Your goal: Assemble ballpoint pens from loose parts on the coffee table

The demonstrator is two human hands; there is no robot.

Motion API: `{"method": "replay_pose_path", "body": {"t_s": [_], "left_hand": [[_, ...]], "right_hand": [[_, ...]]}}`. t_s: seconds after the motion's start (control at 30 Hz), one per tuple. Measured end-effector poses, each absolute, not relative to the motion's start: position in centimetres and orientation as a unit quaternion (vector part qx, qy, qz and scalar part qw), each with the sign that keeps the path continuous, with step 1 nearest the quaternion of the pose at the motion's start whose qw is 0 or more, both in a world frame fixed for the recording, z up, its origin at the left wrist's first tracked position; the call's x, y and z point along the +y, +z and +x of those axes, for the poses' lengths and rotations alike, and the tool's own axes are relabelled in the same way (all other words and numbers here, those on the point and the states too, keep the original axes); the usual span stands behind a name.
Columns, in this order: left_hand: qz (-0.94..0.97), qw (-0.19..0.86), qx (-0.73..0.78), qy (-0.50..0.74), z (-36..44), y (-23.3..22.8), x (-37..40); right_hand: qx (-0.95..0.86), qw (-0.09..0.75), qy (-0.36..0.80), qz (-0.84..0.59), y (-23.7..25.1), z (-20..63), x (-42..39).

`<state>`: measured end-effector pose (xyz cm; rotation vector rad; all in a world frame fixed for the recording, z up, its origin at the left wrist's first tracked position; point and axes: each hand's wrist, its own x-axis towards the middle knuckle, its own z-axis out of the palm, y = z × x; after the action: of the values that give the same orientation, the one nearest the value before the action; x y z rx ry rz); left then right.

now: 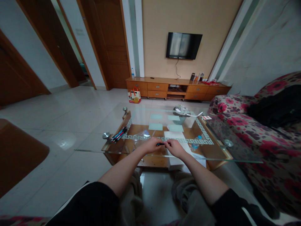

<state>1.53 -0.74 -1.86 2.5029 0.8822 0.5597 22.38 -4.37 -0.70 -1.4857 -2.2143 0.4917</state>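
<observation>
Over the glass table [211,155], your left hand [152,145] and right hand [175,147] pinch one dark pen [160,144] between their fingers; more pens [119,134] wait untouched at the table's left.

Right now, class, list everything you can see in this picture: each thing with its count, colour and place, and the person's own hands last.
Glass-topped wooden coffee table: one, clear top with patterned border, centre.
Bundle of pens: several, black, red and blue, table's left end.
Small dark pen: one, black, between both hands.
Clear plastic bag: one, beside the left hand.
Bowl: one, greyish, table's far side.
Flat-screen television: one, black, on the far wall.
Long wooden cabinet: one, brown, under the television.
Gift bag: one, white and red, on the floor.
Floral sofa: one, red and purple, right.
Left hand: grips the pen.
Right hand: grips the pen's other end.
</observation>
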Motion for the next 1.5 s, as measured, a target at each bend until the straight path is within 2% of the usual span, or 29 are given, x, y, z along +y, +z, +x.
{"method": "replay_pose_path", "body": {"t_s": [1.5], "left_hand": [[0.9, 0.209, 0.325, 0.201, 1.44, -1.9, -0.76]], "right_hand": [[-0.799, 0.201, 0.183, -0.537, -0.35, 22.25, -4.49]]}}
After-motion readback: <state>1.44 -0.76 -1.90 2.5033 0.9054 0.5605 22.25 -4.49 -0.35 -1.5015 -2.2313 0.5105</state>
